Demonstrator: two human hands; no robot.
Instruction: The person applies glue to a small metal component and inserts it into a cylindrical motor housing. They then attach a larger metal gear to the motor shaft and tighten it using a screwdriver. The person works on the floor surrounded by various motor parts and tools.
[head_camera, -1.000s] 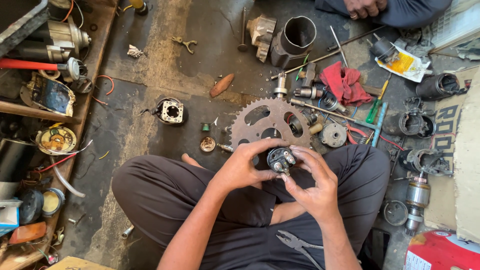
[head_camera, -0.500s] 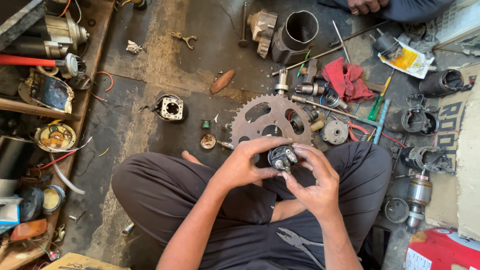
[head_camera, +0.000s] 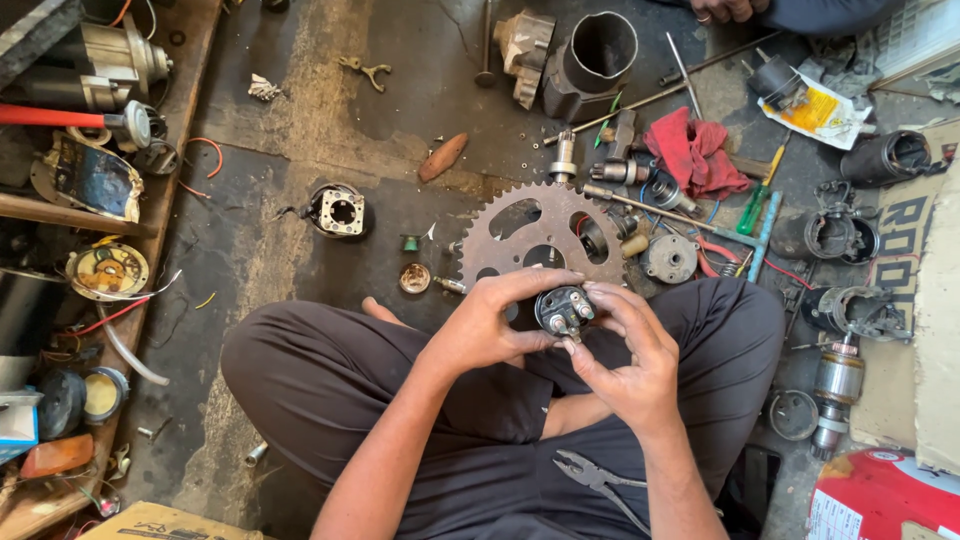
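A: Left hand (head_camera: 487, 325)?
B: Wrapped round a small black cylindrical part (head_camera: 563, 310), metal studs on its face, held above the lap.
A: Right hand (head_camera: 628, 352)?
B: Fingertips pinch its rim.
A: Surroundings?
B: Rusty toothed sprocket (head_camera: 540, 238) just beyond; steel pliers (head_camera: 598, 478) on dark trousers.

Rusty sprocket (head_camera: 545, 235), red rag (head_camera: 700, 152), pliers (head_camera: 597, 478)

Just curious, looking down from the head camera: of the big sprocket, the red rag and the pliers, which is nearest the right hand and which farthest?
From the right hand:
1. Pliers, on the lap just below it.
2. Sprocket, on the floor just ahead of the hands.
3. Red rag, farther up, to the right.
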